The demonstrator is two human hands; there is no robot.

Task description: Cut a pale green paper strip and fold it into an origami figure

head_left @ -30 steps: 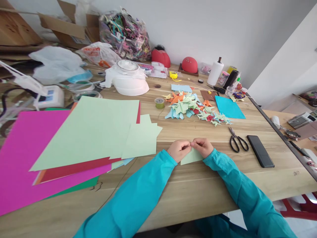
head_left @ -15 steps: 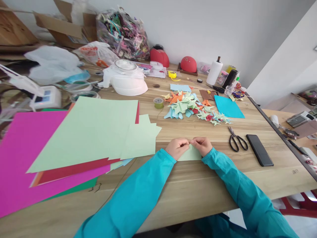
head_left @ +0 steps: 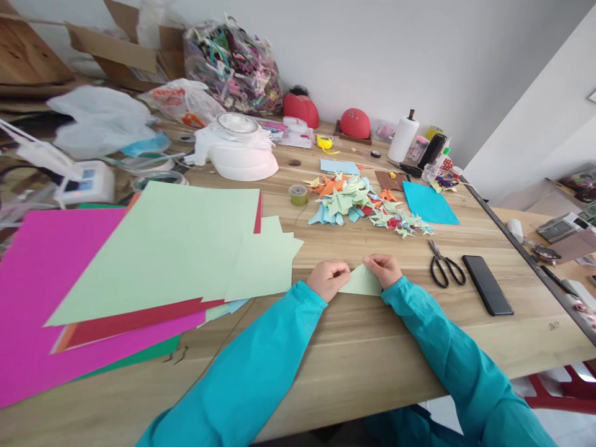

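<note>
2 grips pinched the green paper triangle (head_left: 361, 284), flat on the tabletop (head_left: 372, 347) left of the scissors (head_left: 446, 267). Left hand (head_left: 328, 279) held the corner far from the scissors, right hand (head_left: 384, 270) the near one. Long axis ran left-right.

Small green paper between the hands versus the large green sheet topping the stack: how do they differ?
Size: the small green paper is far smaller than the large green sheet. Shape: the small one shows a triangle, seemingly folded; the large one lies flat, four-sided. Contact: left hand and right hand grip the small one; the large one rests untouched atop the stack of coloured sheets. Both are pale green.
</note>
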